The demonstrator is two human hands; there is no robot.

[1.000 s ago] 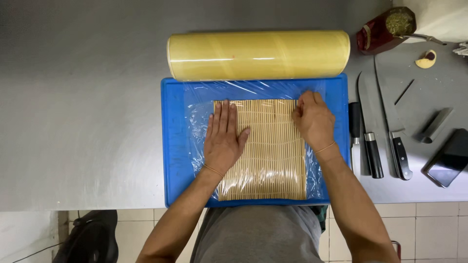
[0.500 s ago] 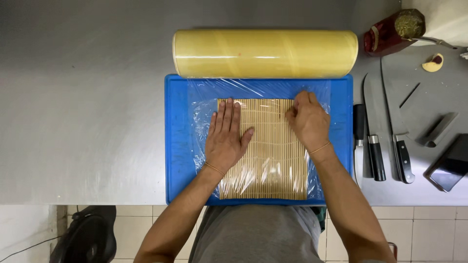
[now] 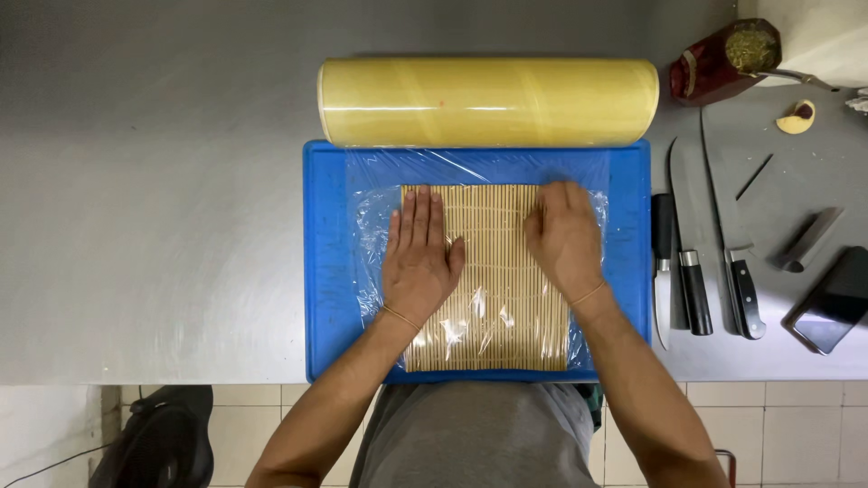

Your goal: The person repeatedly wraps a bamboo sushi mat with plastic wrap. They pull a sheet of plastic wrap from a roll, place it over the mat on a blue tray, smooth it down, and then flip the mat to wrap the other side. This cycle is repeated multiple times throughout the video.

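At the near edge of the steel counter [image 3: 154, 226], a blue cutting board [image 3: 327, 262] is laid flat, and a bamboo rolling mat [image 3: 495, 271] is centred on it under a sheet of clear plastic film [image 3: 366, 226] that is spread wider than the mat and is wrinkled at its near end. The left hand [image 3: 418, 262] is pressed palm-down on the left part of the mat, fingers straight and together, nothing being gripped. The right hand [image 3: 565, 239] is laid open on the right part of the mat, its fingers slightly blurred and bent toward the far right corner; no object is held in it. A thin band is worn on each wrist. To the right of the board, three knives [image 3: 696, 289] are set side by side, handles toward the near edge, and beyond them a dark phone [image 3: 836, 303] and a small metal sheath [image 3: 809, 239] are seen. At the far edge of the board, a large yellowish roll of cling film [image 3: 488, 101] is laid crosswise, touching the board's rim. Further right, a dark red pouch [image 3: 719, 63] is lying on its side.
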